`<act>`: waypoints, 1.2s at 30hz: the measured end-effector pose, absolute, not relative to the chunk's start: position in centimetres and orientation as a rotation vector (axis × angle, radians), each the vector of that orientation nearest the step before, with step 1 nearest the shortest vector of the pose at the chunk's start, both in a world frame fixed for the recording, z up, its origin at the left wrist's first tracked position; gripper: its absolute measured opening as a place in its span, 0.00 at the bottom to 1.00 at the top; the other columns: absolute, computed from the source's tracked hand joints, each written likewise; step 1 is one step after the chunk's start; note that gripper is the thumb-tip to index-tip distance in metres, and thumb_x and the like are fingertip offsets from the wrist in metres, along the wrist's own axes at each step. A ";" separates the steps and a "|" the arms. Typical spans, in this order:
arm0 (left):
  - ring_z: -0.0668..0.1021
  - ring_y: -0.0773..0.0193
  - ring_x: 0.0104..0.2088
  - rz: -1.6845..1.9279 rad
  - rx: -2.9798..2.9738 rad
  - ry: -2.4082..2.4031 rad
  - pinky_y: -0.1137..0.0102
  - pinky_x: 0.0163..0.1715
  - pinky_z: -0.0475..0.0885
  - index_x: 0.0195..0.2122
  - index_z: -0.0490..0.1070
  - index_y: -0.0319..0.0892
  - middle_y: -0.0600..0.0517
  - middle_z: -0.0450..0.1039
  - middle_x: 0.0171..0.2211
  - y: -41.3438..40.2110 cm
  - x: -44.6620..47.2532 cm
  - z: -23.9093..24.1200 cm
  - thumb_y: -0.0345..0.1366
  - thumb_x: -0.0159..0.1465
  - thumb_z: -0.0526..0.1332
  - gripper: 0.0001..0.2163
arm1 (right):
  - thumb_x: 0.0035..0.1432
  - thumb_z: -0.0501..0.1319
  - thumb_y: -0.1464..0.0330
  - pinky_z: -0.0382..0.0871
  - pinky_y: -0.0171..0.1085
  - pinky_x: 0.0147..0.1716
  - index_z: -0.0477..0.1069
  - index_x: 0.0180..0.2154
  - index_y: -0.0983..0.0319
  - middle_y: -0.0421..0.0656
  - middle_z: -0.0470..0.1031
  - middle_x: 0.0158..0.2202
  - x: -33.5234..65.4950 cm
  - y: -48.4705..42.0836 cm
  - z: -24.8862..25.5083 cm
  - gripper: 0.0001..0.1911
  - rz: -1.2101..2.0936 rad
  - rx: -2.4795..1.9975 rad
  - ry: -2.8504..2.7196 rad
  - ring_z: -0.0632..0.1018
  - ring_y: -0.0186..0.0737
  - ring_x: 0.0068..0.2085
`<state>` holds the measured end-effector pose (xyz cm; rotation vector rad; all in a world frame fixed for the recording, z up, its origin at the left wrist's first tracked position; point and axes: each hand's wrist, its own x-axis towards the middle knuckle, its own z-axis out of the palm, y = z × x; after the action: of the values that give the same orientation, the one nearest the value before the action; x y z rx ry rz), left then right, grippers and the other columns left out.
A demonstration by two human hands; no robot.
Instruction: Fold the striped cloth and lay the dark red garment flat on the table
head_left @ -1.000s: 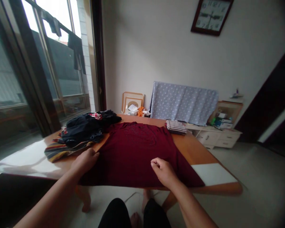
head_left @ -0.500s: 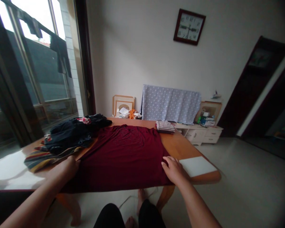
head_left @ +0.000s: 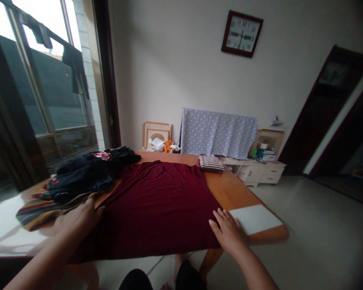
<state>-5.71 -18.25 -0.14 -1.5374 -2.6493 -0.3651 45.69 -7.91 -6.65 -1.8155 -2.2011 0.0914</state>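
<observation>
A dark red shirt (head_left: 157, 213) lies spread flat on the wooden table (head_left: 238, 189), its hem hanging at the near edge. At the shirt's left edge rests my left hand (head_left: 80, 217), thumb apart from the fingers, with no fabric visibly pinched. My right hand (head_left: 230, 231) lies open with spread fingers along the lower right edge of the shirt, close to a white sheet (head_left: 255, 218). Left of the shirt is a heap of dark clothes (head_left: 81, 173), with a striped garment (head_left: 38, 209) in front of it, near my left hand.
A folded striped garment (head_left: 211, 163) sits at the table's far right. Beyond stand a low white cabinet (head_left: 260, 173), a dotted cloth (head_left: 218, 133) draped over something, and leaning picture frames (head_left: 157, 131). A glass window wall (head_left: 60, 92) is at the left.
My right hand has flattened and moved slightly right and nearer. My left hand has loosened from a pinch at the shirt's edge. The view has shifted slightly; the shirt stays spread.
</observation>
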 end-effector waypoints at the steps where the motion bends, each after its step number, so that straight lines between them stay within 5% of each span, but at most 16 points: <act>1: 0.75 0.33 0.50 -0.298 -1.515 -2.641 0.43 0.48 0.65 0.51 0.69 0.39 0.34 0.73 0.52 -18.0 -5.0 0.1 0.58 0.66 0.47 0.28 | 0.68 0.47 0.54 0.51 0.54 0.66 0.68 0.63 0.58 0.48 0.65 0.67 46.1 -7.6 -6.5 0.29 0.101 -1.804 -2.167 0.62 0.51 0.68; 6: 0.70 0.40 0.55 -0.199 -1.650 -2.420 0.47 0.51 0.65 0.48 0.70 0.40 0.40 0.71 0.53 -16.1 -1.4 0.8 0.53 0.70 0.44 0.24 | 0.69 0.46 0.62 0.66 0.38 0.52 0.75 0.53 0.59 0.47 0.78 0.54 48.1 -5.8 -4.2 0.22 0.099 -1.815 -1.929 0.77 0.44 0.53; 12: 0.73 0.47 0.52 -0.262 -1.952 -2.232 0.54 0.51 0.65 0.46 0.72 0.45 0.44 0.73 0.50 -12.6 2.5 -1.1 0.54 0.70 0.46 0.22 | 0.66 0.54 0.55 0.62 0.38 0.35 0.75 0.39 0.55 0.45 0.81 0.42 47.7 -5.1 -2.9 0.15 0.049 -2.062 -1.901 0.79 0.46 0.43; 23: 0.72 0.46 0.54 -0.354 -2.165 -2.211 0.55 0.48 0.66 0.54 0.72 0.49 0.43 0.70 0.55 -10.8 3.7 -3.2 0.55 0.68 0.50 0.23 | 0.65 0.55 0.60 0.49 0.37 0.28 0.67 0.32 0.56 0.41 0.79 0.34 49.1 -4.8 -4.5 0.10 0.036 -2.112 -2.005 0.78 0.42 0.33; 36: 0.74 0.47 0.52 -0.348 -2.207 -2.256 0.57 0.45 0.68 0.45 0.74 0.47 0.43 0.72 0.51 0.2 5.7 -1.3 0.49 0.66 0.53 0.16 | 0.65 0.55 0.60 0.60 0.34 0.31 0.72 0.30 0.57 0.42 0.79 0.31 47.0 5.2 -1.6 0.14 0.323 -1.650 -1.961 0.78 0.40 0.33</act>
<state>5.69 0.19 -1.28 -2.2065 -2.2562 -0.3476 46.99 5.23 -1.64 -1.6495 -1.9615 0.3228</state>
